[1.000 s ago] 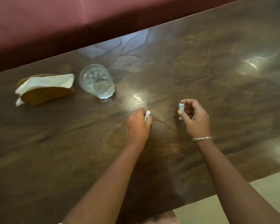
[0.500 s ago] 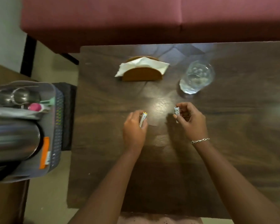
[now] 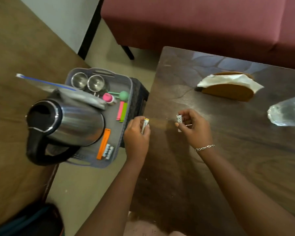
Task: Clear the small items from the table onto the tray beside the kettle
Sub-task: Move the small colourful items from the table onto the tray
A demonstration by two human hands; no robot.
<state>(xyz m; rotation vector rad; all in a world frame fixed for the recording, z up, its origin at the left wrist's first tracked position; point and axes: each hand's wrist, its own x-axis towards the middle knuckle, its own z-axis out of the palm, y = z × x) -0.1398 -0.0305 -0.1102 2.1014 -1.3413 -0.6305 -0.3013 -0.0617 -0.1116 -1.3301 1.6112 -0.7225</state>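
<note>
My left hand (image 3: 137, 137) is closed around a small white battery (image 3: 145, 125) with a yellow tip, held at the dark table's left edge just right of the grey tray (image 3: 124, 106). My right hand (image 3: 194, 130) pinches a second white battery (image 3: 179, 119) upright above the table (image 3: 228, 167). The tray sits beside a steel kettle (image 3: 66, 123) and holds two steel cups (image 3: 89, 82), pink and green clips (image 3: 121, 110), an orange strip (image 3: 103, 143), batteries (image 3: 109, 151) and a pink-capped item (image 3: 108, 97).
A wooden napkin holder (image 3: 228, 87) with white napkins and a clear drinking glass (image 3: 288, 111) stand on the table's far side. A maroon sofa (image 3: 211, 23) runs behind. A gap of floor (image 3: 85, 184) separates the table from the wooden surface on the left.
The view has swung left, bringing the tray and kettle into sight. Both hands have carried their batteries leftward toward the table's left edge, the left hand now next to the tray.
</note>
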